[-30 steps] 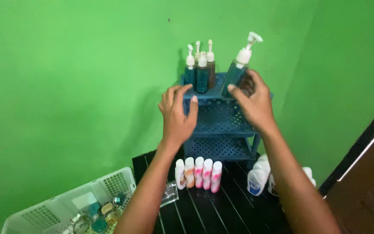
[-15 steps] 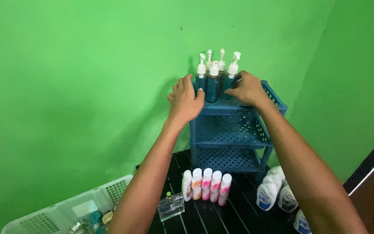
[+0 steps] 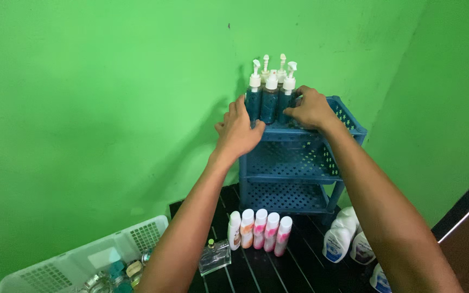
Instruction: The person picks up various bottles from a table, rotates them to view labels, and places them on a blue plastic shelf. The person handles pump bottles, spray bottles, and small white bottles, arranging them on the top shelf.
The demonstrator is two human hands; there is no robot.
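A blue three-tier plastic rack [image 3: 345, 116] stands in the corner of a black slatted table [image 3: 299, 268]. Several dark pump bottles [image 3: 270, 97] with white heads stand close together on its top shelf. My right hand [image 3: 311, 108] is wrapped around the rightmost pump bottle [image 3: 287, 97], which stands upright among the others. With fingers apart, my left hand [image 3: 240, 129] rests against the rack's top left corner, its fingertips beside the leftmost bottle and its thumb on the front rim. The two lower shelves hold nothing that I can see.
A row of small white-and-pink bottles [image 3: 260, 230] stands in front of the rack, with a clear glass perfume bottle [image 3: 214, 256] to their left. White bottles [image 3: 338, 239] sit at the rack's right foot. A white basket [image 3: 77, 259] of small items lies lower left. Green walls close the corner.
My right hand has set a tilted pump bottle upright among the others on the top shelf. My left hand stayed at the rack's left corner. The view has shifted.
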